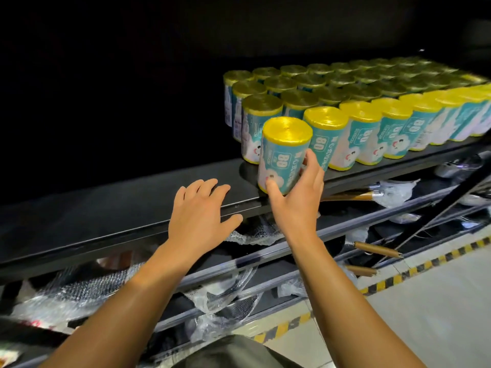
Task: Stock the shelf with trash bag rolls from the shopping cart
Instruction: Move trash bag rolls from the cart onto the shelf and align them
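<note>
A trash bag roll (281, 152) with a yellow top and a teal label stands near the front edge of the black shelf (111, 205). My right hand (297, 197) grips it from the front, thumb on the left side and fingers on the right. It sits at the left end of the front row of stocked rolls (372, 107), which fill the right part of the shelf in several rows. My left hand (199, 208) rests flat with straight fingers on the shelf's front edge, left of the roll. The shopping cart is out of view.
The left part of the shelf is dark and bare. Lower shelves (265, 256) hold pans in bubble wrap with wooden handles (377, 249) sticking out. A yellow-and-black striped line (425, 264) runs along the grey floor at the right.
</note>
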A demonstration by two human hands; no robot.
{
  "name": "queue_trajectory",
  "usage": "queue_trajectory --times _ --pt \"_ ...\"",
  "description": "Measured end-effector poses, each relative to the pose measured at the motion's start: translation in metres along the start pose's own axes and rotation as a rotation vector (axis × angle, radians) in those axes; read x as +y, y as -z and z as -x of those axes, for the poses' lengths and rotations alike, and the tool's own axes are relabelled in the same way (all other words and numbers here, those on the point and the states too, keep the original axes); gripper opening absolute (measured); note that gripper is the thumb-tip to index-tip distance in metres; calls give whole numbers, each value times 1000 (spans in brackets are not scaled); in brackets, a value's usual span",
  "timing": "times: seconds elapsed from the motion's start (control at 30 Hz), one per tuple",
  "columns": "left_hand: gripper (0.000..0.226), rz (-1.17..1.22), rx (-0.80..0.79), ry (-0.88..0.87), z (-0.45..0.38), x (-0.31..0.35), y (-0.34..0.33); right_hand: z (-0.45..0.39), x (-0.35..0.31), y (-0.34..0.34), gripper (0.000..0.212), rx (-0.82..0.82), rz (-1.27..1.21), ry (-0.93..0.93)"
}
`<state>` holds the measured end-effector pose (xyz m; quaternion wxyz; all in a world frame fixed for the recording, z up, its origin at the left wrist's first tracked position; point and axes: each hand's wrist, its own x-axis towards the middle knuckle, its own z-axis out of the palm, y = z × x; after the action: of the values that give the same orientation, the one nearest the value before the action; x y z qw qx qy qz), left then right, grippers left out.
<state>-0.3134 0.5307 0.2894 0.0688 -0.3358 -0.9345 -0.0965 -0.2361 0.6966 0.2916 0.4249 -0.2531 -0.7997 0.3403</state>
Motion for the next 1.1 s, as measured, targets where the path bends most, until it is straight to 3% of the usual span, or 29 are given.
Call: queue_trajectory --times 0.2,0.47,0.77,1.0,1.1 --pt "67 32 -5 8 1 -1 -1 -8 -3 -17 73 8 74 -57" --pt "65 14 -11 6 12 2 0 17 -1 0 82 -77 70 -91" --pt "67 195 28 122 102 34 -8 106 11 63 75 -388 94 0" --pt "67 352 0 303 227 63 -33 196 20 118 75 -653 122 52" --pt "68 417 82 362 287 73 -31 242 15 137 71 -763 91 55"
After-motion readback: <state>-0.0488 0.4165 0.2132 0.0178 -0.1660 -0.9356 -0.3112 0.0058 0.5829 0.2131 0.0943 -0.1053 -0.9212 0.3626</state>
